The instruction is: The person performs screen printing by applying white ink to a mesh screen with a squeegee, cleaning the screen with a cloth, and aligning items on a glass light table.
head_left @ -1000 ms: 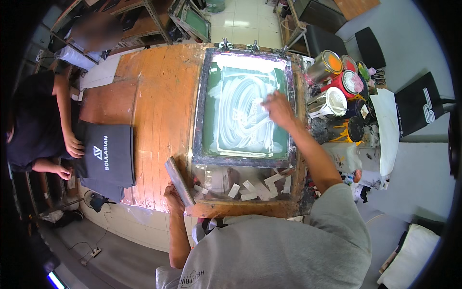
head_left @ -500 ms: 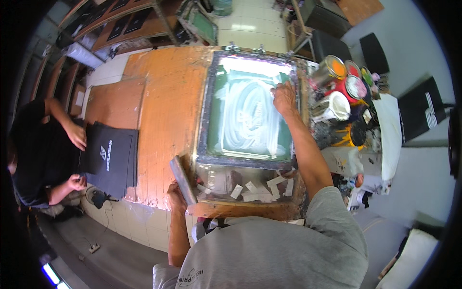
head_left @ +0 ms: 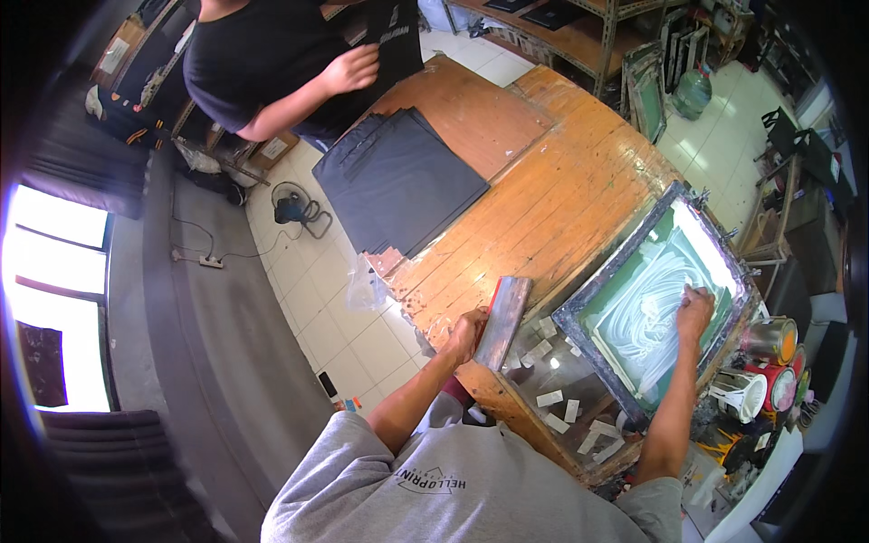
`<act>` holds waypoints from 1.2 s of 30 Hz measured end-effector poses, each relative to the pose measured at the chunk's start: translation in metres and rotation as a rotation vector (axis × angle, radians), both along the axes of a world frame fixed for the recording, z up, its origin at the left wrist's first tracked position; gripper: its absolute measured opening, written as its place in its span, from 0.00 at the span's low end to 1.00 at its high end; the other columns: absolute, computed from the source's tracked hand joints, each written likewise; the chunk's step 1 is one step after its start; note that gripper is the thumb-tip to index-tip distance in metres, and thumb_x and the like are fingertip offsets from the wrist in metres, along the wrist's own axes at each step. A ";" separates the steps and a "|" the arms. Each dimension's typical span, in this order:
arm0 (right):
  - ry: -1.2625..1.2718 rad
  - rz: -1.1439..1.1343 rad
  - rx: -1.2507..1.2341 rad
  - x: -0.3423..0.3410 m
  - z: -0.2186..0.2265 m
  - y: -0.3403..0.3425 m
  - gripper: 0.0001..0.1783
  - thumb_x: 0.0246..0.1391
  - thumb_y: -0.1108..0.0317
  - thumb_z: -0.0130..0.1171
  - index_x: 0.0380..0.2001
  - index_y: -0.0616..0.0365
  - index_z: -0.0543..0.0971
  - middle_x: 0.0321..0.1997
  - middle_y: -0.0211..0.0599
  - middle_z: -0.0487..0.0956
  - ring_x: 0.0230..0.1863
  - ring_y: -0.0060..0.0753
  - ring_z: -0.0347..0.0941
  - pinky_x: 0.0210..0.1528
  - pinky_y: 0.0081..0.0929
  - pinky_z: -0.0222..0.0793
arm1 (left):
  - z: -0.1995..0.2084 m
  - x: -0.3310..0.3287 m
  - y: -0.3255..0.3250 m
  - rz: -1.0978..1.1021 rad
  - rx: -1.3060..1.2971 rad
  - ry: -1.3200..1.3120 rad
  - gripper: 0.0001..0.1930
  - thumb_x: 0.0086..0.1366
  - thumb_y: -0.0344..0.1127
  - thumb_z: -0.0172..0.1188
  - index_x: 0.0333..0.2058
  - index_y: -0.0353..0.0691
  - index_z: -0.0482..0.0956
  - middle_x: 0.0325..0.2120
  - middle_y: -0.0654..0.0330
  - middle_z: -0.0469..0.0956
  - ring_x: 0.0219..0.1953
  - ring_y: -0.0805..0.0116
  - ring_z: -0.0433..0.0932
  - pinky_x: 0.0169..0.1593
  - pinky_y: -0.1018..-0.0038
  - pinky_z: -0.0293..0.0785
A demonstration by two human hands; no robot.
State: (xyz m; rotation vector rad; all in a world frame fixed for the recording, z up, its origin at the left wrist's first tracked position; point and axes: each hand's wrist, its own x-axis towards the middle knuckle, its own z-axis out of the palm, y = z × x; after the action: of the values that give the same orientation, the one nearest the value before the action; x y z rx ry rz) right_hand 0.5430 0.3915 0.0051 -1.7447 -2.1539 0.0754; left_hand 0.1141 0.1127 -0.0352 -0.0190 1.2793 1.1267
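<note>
My left hand (head_left: 466, 336) grips a squeegee (head_left: 510, 326), a wide flat blade with a red edge strip. It is held tilted near the table's front edge, left of a screen-printing frame (head_left: 600, 365). The frame has a green mesh with white ink smeared in curved streaks (head_left: 654, 299). Over the right part of that mesh is my right hand (head_left: 695, 313), its fingers bent and drawn together against the inked surface. Whatever they pinch, if anything, is hidden.
Across the wooden table (head_left: 534, 172) a co-worker's hand (head_left: 351, 69) is beside a black bag (head_left: 395, 41). A stack of black bags (head_left: 403, 181) lies nearer. Ink cans (head_left: 769, 340) crowd the right side. White scraps (head_left: 549, 398) lie below the frame. A fan (head_left: 288, 206) stands on the floor.
My view has swung to the left. My right hand still works on the mesh and the squeegee stays in my left. The co-worker has lifted a printed bag off the stack.
</note>
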 end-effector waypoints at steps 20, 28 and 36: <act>0.156 0.382 -0.045 -0.054 0.009 -0.117 0.21 0.42 0.80 0.60 0.39 0.47 0.88 0.40 0.34 0.79 0.44 0.43 0.71 0.49 0.41 0.67 | 0.016 -0.002 0.007 -0.045 0.145 0.003 0.27 0.63 0.42 0.45 0.55 0.32 0.73 0.50 0.50 0.79 0.52 0.55 0.77 0.59 0.63 0.72; -0.049 0.012 -0.034 -0.034 0.002 0.054 0.20 0.46 0.78 0.59 0.40 0.41 0.89 0.38 0.35 0.80 0.44 0.43 0.71 0.47 0.40 0.68 | 0.002 -0.017 0.004 -0.033 0.128 0.018 0.25 0.60 0.40 0.47 0.54 0.33 0.73 0.45 0.52 0.80 0.47 0.57 0.79 0.53 0.66 0.76; 0.055 0.607 -0.280 -0.073 0.015 -0.085 0.21 0.48 0.81 0.62 0.41 0.41 0.88 0.35 0.28 0.79 0.42 0.33 0.70 0.51 0.37 0.70 | 0.019 -0.006 0.007 -0.030 0.103 0.039 0.25 0.60 0.41 0.49 0.54 0.36 0.73 0.43 0.54 0.79 0.45 0.59 0.79 0.50 0.67 0.77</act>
State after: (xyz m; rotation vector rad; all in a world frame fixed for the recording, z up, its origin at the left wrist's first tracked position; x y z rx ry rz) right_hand 0.4697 0.3068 0.0205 -1.1264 -2.6494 0.5956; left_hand 0.1076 0.1194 -0.0162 0.0992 1.2503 1.1706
